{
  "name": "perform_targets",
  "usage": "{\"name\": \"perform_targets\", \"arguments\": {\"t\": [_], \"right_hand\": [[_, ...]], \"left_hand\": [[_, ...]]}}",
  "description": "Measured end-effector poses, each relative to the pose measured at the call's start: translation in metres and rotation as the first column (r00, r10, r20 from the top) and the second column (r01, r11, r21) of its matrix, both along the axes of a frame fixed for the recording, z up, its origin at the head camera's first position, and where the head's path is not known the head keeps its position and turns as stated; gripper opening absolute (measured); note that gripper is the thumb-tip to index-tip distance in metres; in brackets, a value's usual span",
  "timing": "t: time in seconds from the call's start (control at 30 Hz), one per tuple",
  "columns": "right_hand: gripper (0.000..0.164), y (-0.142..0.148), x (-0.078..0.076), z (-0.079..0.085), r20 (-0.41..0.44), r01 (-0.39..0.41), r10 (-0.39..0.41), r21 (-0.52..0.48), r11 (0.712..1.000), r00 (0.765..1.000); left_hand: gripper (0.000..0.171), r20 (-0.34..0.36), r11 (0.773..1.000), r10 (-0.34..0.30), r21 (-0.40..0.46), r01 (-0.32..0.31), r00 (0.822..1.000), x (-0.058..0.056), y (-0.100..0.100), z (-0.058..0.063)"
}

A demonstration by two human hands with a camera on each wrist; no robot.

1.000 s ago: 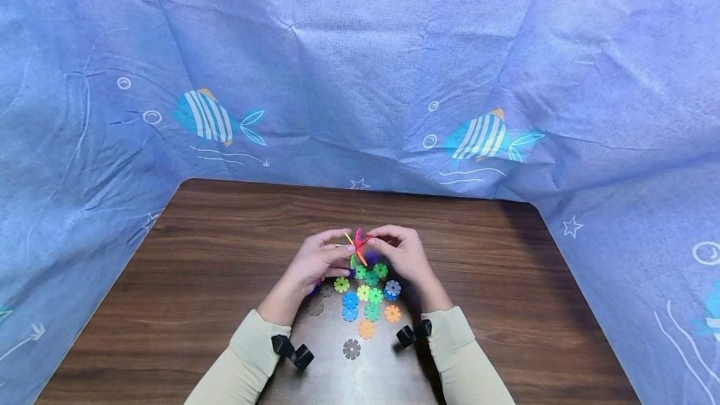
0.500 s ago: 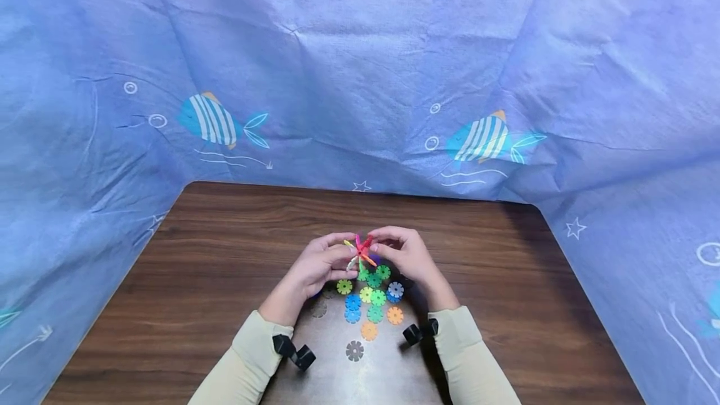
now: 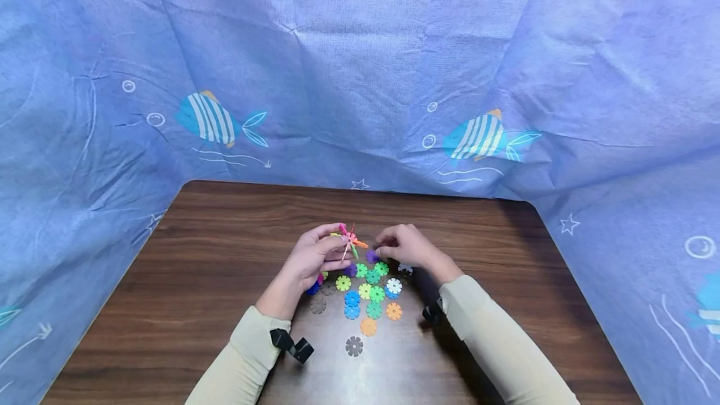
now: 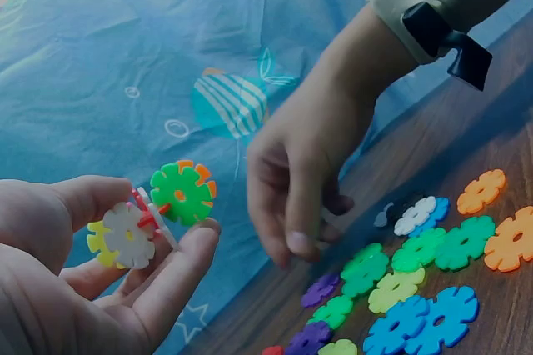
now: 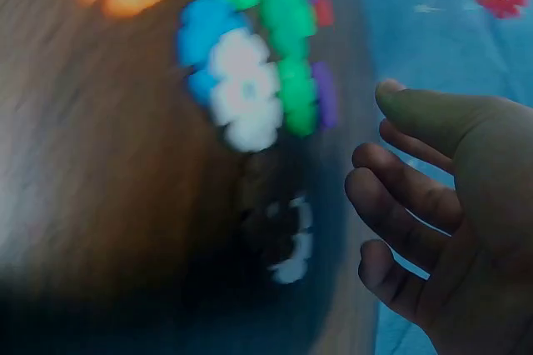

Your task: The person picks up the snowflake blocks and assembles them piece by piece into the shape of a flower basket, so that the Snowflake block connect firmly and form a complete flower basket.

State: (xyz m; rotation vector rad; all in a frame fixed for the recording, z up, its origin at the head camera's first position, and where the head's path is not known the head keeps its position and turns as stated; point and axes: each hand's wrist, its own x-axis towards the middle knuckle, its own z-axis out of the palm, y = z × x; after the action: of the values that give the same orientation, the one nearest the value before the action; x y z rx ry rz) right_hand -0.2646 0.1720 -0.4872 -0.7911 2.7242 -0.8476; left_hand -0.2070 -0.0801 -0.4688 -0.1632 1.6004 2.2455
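Note:
My left hand pinches a cluster of interlocked plastic snowflake discs between thumb and fingers, raised above the table. In the left wrist view the cluster shows a green disc, a white disc, and orange, yellow and red parts. My right hand hovers to the right of it, fingers loosely bent and apart from the cluster. Close below its fingertips lies a purple disc. The right wrist view shows nothing between the thumb and fingers of the right hand.
Several loose discs lie on the brown wooden table, among them green, blue, orange and grey ones. A white disc overlaps a blue one. A blue fish-print cloth hangs behind.
The right hand has come off the cluster and moved a little right and down toward the loose discs. The left hand keeps the cluster, which has turned and shifted slightly left.

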Motion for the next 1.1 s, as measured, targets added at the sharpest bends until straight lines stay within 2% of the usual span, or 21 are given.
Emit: {"name": "perform_targets", "arguments": {"t": [0.17,0.37,0.47,0.57,0.63,0.7,0.77,0.8,0.9,0.97,1.03,1.1], "right_hand": [[0.018,-0.008,0.001,-0.008,-0.058,-0.021,0.029,0.132,0.991,0.998],[0.011,-0.017,0.002,-0.012,-0.069,-0.006,0.017,0.165,0.986,0.997],[0.009,-0.017,0.002,-0.013,-0.065,-0.004,0.014,0.151,0.988,0.998],[0.007,-0.016,0.002,-0.011,-0.047,0.008,-0.003,0.093,0.996,0.999],[0.007,-0.013,0.002,-0.008,-0.033,0.028,-0.027,0.027,0.999,0.999],[0.006,-0.01,0.002,-0.005,-0.012,0.069,-0.07,-0.085,0.994,0.997],[0.008,-0.008,0.003,-0.002,0.018,0.126,-0.126,-0.234,0.964,0.992],[0.009,-0.007,0.004,-0.001,0.041,0.157,-0.152,-0.318,0.935,0.988],[0.014,-0.006,0.009,0.002,0.095,0.215,-0.195,-0.536,0.817,0.976],[0.012,-0.008,0.013,0.003,0.11,0.222,-0.197,-0.614,0.757,0.974],[0.012,-0.01,0.018,0.003,0.104,0.213,-0.192,-0.647,0.732,0.976],[0.011,-0.013,0.022,0.004,0.087,0.19,-0.178,-0.662,0.725,0.98]], "left_hand": [[0.042,-0.01,1.0,0.02,-0.004,-0.02,1.0,0.001,0.001,0.001],[0.047,-0.01,0.999,0.027,0.031,-0.027,1.0,0.002,0.003,0.003],[0.049,-0.006,0.999,0.03,0.044,-0.03,1.0,0.002,0.003,0.003],[0.048,-0.019,0.998,0.035,0.044,-0.034,0.999,0.001,0.002,0.001],[0.049,-0.029,0.999,0.031,0.033,-0.03,0.999,0.001,0.002,0.0],[0.05,-0.034,0.999,0.027,0.019,-0.026,0.999,0.001,0.003,-0.001],[0.05,-0.032,1.0,0.027,0.01,-0.026,0.999,0.001,0.003,-0.002],[0.052,-0.029,1.0,0.026,0.008,-0.026,0.999,0.001,0.003,-0.002],[0.052,-0.016,0.999,0.029,0.015,-0.029,0.999,0.001,0.004,-0.003],[0.053,-0.007,1.0,0.02,0.023,-0.02,1.0,0.001,0.005,-0.003],[0.053,-0.001,1.0,0.006,0.029,-0.006,1.0,0.001,0.005,-0.004],[0.053,-0.001,0.999,-0.013,0.032,0.013,1.0,0.001,0.005,-0.004]]}}
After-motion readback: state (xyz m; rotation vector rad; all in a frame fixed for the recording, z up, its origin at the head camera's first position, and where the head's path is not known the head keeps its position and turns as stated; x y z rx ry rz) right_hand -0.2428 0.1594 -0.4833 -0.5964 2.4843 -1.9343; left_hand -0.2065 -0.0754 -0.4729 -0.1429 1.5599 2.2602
